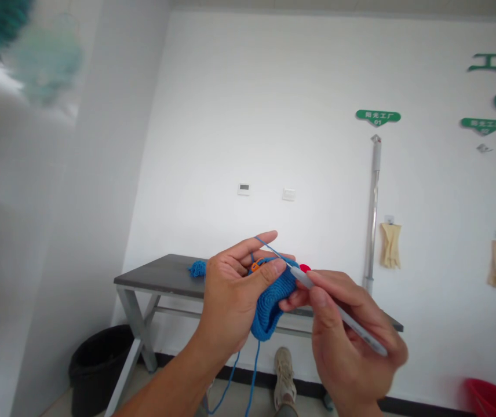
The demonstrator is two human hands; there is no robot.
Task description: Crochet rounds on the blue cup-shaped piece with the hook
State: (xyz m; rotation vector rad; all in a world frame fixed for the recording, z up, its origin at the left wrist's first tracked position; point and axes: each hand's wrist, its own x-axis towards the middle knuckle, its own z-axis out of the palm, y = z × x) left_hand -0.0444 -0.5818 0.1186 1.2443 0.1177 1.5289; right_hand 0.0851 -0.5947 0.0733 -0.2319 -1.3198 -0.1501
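Observation:
My left hand (230, 295) pinches a blue crocheted piece (272, 304), with blue yarn (269, 249) running over its raised index finger. An orange stitch marker (255, 266) sits on the piece near my thumb. My right hand (347, 341) grips a grey crochet hook (339, 313), whose tip enters the upper edge of the blue piece. Two yarn strands (252, 370) hang down from the work. My shoe (283, 379) shows below.
A grey metal table (165, 275) stands ahead by the white wall, with a blue yarn clump (197, 268) on it. A black bin (98, 368) sits under its left end. A red tub (493, 397) is at bottom right. Gloves (390, 245) hang on the wall.

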